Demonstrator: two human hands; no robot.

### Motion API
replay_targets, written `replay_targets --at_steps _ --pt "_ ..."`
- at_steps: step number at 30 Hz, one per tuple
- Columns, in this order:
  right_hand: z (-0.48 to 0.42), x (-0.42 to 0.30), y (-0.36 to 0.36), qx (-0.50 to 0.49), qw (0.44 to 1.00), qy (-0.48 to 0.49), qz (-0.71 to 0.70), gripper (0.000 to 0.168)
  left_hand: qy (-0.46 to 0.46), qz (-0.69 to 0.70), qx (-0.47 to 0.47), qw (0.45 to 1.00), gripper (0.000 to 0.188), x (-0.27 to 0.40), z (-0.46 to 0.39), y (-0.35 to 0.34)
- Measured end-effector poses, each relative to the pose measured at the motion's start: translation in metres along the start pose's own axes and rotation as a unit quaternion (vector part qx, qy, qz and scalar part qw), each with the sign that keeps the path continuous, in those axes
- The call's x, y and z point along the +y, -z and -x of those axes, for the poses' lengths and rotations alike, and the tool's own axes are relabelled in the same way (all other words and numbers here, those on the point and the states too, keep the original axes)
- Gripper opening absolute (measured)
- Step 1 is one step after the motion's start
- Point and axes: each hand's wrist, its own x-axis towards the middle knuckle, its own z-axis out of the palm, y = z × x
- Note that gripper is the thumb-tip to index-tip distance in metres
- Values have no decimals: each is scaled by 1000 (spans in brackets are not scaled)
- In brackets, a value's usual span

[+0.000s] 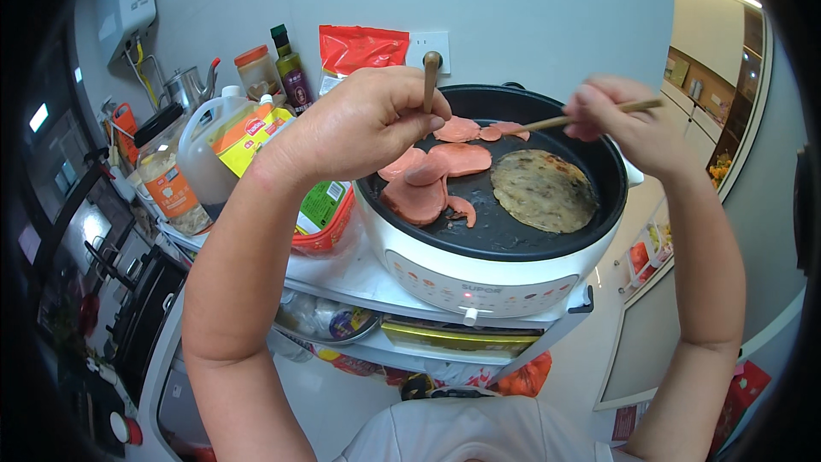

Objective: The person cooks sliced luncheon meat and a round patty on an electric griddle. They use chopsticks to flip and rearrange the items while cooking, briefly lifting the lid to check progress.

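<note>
My left hand point(378, 119) is raised over the left rim of a white electric frying pan point(487, 250), its fingers closed around the end of a wooden chopstick point(431, 80). My right hand point(609, 112), slightly blurred, grips another wooden chopstick point(551, 123) above the pan's back right. That stick's tip is at small pink meat slices point(492, 133) near the back. More pink slices of meat point(417, 196) overlap on the pan's left side. A round, browned pancake point(544, 191) lies flat on the right. The tip of the left chopstick is hidden by my hand.
Left of the pan stand a red plastic tub point(333, 224), a large plastic jug point(215, 147), a jar with an orange label point(170, 189) and a dark green bottle point(292, 70). A red packet point(362, 48) leans by the wall socket point(439, 45). Shelves with packages point(458, 337) lie below.
</note>
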Motion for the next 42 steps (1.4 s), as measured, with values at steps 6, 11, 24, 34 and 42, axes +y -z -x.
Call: replay_targets --at_steps 6,11,24,34,42 --pt "-40 26 -21 -75 994 -28 80 37 -1 -18 9 1000 9 1 2 -2" --pt "-40 31 -8 -60 994 -85 31 37 16 -31 23 999 8 -2 9 0" --pt "-32 33 11 22 997 -60 36 43 -4 -42 5 999 7 -1 5 3" --pt "-24 50 21 -11 992 -104 64 40 -10 -47 11 999 7 -2 5 2" --pt "-32 27 -1 -19 999 -37 26 37 -18 -45 15 999 8 -3 4 2"
